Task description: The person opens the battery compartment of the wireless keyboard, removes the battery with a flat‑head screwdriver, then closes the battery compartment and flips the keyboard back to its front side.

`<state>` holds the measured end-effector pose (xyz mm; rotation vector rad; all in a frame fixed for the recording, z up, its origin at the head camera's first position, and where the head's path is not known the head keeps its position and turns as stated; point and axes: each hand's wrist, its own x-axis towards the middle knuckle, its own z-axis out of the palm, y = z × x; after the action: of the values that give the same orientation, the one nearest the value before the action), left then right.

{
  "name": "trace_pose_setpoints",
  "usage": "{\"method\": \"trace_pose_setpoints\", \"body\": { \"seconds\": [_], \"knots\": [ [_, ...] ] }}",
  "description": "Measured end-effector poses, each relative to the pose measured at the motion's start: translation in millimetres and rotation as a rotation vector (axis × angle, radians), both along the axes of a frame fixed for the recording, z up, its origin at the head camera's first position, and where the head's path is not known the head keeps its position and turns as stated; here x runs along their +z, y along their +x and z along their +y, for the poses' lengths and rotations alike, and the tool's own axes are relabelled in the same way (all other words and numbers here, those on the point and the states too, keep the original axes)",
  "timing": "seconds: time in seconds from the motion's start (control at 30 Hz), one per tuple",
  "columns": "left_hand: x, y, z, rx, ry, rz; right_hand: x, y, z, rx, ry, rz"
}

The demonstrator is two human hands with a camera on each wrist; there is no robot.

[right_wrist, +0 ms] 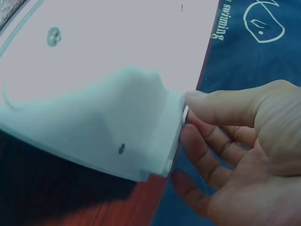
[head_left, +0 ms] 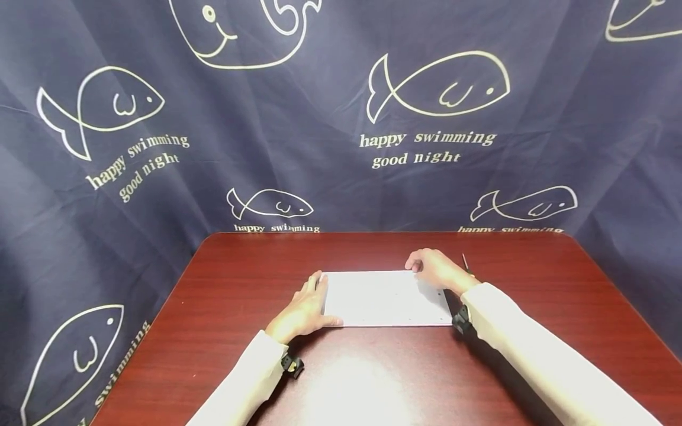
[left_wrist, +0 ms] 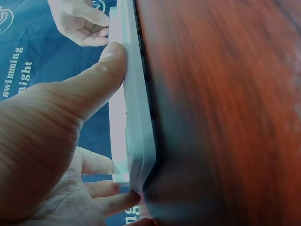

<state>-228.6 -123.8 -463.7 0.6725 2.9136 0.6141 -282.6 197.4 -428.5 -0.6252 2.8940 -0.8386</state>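
Observation:
A white keyboard-like slab [head_left: 373, 300] lies flat on the table, its plain side with small screws [right_wrist: 54, 36] facing up. Dark key-like pieces [left_wrist: 145, 70] show under its near edge in the left wrist view. At its left end my left hand [head_left: 301, 310] holds it, the thumb on the near long edge and fingers spread round the far left corner. My right hand [head_left: 434, 269] is at the far edge near the right end. In the right wrist view its thumb and curled fingers pinch a stepped edge strip [right_wrist: 164, 134]; the fingers' contact underneath is partly hidden.
Beneath everything is a reddish-brown wooden table [head_left: 229, 337]. A thin pointed object [head_left: 465, 261], partly hidden, is beside my right wrist. Behind the table hangs a dark blue curtain [head_left: 330, 118] printed with fish and lettering.

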Motion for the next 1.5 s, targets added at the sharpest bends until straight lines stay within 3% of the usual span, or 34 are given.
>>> {"method": "trace_pose_setpoints", "body": {
  "seconds": [0.27,0.67,0.93,1.5],
  "knots": [
    [1.0,0.7,0.1,-0.002,0.001,0.029,-2.2,-1.8,5.1,-0.007,-0.021,-0.005],
    [0.6,3.6,-0.2,-0.011,0.001,0.033,0.8,-2.9,6.3,0.044,-0.011,-0.072],
    [3.7,4.8,2.0,-0.011,0.015,0.024,-0.8,-2.5,7.1,0.035,-0.013,-0.095],
    [2.8,5.3,3.4,-0.009,0.013,0.035,-9.6,0.0,13.9,0.045,-0.040,0.004]
  ]
}}
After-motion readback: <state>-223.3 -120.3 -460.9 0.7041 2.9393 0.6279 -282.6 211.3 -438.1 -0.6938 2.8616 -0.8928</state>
